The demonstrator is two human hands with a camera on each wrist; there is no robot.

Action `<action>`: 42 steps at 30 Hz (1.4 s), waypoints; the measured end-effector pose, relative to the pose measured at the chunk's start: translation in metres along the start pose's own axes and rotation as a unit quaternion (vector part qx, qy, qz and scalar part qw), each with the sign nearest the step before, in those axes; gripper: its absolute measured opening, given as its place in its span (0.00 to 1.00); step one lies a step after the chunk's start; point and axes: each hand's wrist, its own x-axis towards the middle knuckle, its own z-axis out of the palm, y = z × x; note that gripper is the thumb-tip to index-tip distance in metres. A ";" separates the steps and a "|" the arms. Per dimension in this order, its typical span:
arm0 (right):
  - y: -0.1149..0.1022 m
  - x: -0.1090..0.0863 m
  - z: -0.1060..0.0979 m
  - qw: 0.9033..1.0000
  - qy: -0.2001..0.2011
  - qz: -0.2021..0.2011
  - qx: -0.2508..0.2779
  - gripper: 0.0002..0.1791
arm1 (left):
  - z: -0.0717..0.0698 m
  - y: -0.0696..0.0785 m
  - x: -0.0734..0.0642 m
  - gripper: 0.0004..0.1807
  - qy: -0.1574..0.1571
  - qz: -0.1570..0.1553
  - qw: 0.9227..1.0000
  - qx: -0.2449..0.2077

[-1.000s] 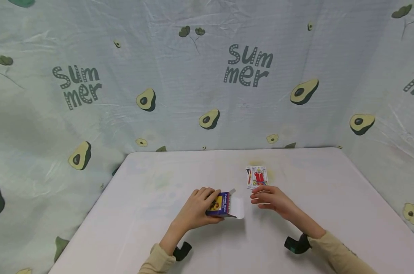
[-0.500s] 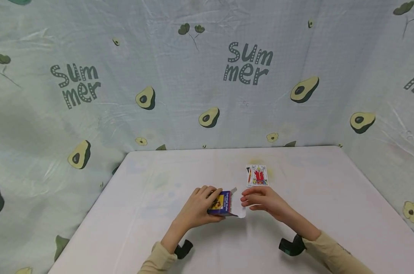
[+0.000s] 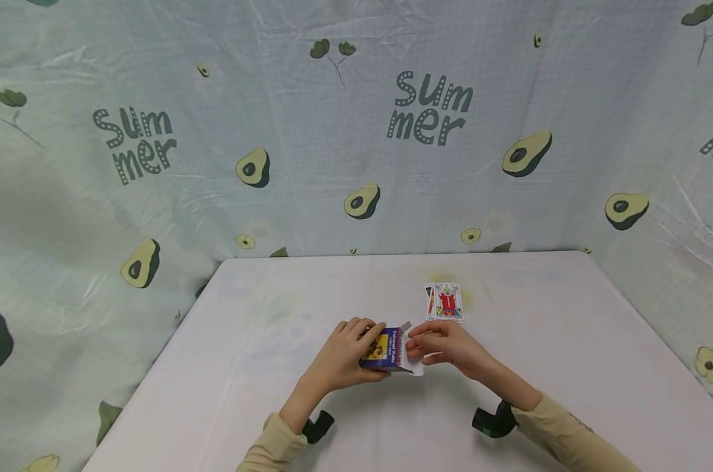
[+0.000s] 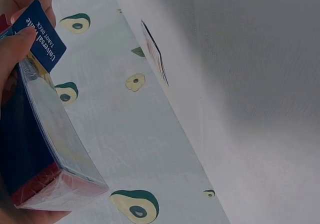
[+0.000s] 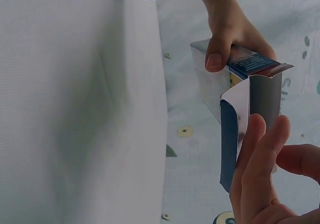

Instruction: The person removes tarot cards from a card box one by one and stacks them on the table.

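My left hand [image 3: 341,357] grips a blue and purple tarot card box [image 3: 394,347] above the table, thumb below and fingers over the top. The box's end with its flap [image 5: 229,144] stands open toward the right; grey inner walls show in the right wrist view, but the depths are hidden. At that opening is my right hand [image 3: 447,345], its fingers extended and slightly bent beside the flap, holding nothing that I can see. Whether they touch the flap I cannot tell. Beyond the right hand, a few tarot cards [image 3: 449,303] lie face up, slightly fanned.
A white table [image 3: 297,295] spreads beneath both hands. Behind it and at the sides hangs a pale cloth [image 3: 297,131] printed with avocados and lettering. Black wrist cameras [image 3: 495,421] sit under both wrists, close above the tabletop.
My right hand has moved left, from beside the cards to the box's open end. The left hand keeps its grip on the box, nearly still. The cards have not moved.
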 end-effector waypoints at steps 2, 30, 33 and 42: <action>0.001 0.001 0.001 1.000 0.003 0.005 -0.003 0.23 | 0.000 0.000 0.000 0.43 -0.002 -0.001 1.000 -0.001; 0.009 0.009 0.021 0.998 0.036 0.051 -0.018 0.20 | 0.003 0.003 0.001 0.41 0.001 0.009 1.000 0.005; 0.010 0.010 0.021 0.998 0.038 0.049 -0.016 0.19 | 0.004 0.004 0.001 0.41 0.004 0.010 1.000 0.005; 0.009 0.009 0.020 0.998 0.045 0.050 -0.011 0.16 | 0.005 0.004 0.001 0.41 0.009 0.008 1.000 -0.006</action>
